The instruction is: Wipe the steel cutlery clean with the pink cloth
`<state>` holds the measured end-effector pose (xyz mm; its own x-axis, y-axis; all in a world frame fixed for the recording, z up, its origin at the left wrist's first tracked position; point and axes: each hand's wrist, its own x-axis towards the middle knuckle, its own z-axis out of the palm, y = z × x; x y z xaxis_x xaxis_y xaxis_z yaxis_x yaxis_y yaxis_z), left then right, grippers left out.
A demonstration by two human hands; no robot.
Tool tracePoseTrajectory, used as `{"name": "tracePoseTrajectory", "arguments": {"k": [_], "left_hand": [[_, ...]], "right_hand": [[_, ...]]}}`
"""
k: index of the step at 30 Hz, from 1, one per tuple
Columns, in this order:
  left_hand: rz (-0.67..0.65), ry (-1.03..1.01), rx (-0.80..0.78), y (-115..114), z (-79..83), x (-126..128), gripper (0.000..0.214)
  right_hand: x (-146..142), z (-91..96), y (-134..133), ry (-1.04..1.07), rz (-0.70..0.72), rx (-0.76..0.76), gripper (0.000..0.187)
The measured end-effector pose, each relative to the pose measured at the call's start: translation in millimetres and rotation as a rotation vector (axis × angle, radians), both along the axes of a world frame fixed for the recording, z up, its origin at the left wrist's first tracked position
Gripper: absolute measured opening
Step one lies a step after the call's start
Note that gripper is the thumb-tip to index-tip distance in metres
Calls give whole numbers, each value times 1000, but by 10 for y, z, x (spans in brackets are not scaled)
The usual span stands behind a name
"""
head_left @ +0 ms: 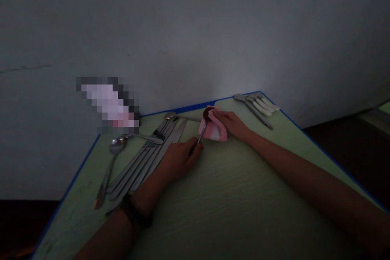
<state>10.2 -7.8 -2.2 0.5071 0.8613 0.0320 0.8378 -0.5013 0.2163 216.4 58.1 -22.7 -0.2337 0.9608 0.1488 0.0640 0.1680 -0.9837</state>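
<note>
My left hand (185, 155) is closed round the handle of a metal spoon (200, 135), which points away from me over the table. Around the spoon's bowl end is a pink and white cloth (217, 131), gripped by my right hand (230, 123). The cloth partly covers the bowl. Just left of my left hand lie several table knives (146, 158), side by side on a slant. Beyond the knives another spoon (170, 117) rests near the back edge, its handle reaching toward the cloth.
Loose spoons (117, 145) lie on the left of the green table (195, 219). At the back right are a grey spoon (252, 109) and several white-handled utensils (263, 105). A blurred-out, propped object (105, 101) stands at the back left. A grey wall (195, 40) borders the far edge.
</note>
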Motion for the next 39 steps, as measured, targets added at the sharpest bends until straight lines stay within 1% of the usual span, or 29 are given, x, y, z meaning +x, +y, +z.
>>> {"name": "tracePoseTrajectory", "arguments": {"k": [2, 3, 5, 7, 8, 10, 13, 18, 21, 24, 28, 30, 32, 37, 39], "left_hand": [[14, -6, -6, 3, -4, -2, 34], [20, -17, -13, 6, -6, -4, 35], [36, -45, -40, 10, -11, -9, 35], [50, -67, -71, 16, -14, -14, 35], [54, -77, -79, 18, -14, -17, 35], [55, -98, -82, 20, -13, -22, 34], [29, -129, -87, 17, -3, -28, 32], [-56, -113, -84, 0, 15, -29, 32], [-58, -105, -75, -5, 13, -24, 31], [-57, -99, -76, -4, 2, -19, 31], [-81, -61, -50, -2, -13, -19, 32], [-85, -39, -28, -4, -18, -21, 33], [-83, -25, -21, -5, -20, -20, 32], [-50, -33, -18, -2, -23, -14, 31], [-32, -53, -35, 1, -25, -13, 31]], "right_hand": [[13, -42, 43, 106, -29, -79, 40], [24, -62, 64, 186, -16, -124, 37], [51, -82, 87, 331, 76, -210, 28], [75, -71, 80, 398, 205, -258, 24], [82, -56, 68, 407, 255, -259, 25], [85, -23, 39, 402, 300, -228, 30], [70, -9, 18, 376, 295, -174, 35], [45, -68, 47, 333, 309, -91, 35], [35, -71, 54, 376, 327, -127, 33], [33, -42, 43, 411, 301, -172, 35], [37, 1, 10, 226, 272, -96, 31], [32, 7, -1, 175, 254, -77, 30], [22, 3, 2, 219, 234, -111, 28], [32, -18, 74, 592, 190, -268, 25], [61, -33, 105, 661, 191, -317, 25]]}}
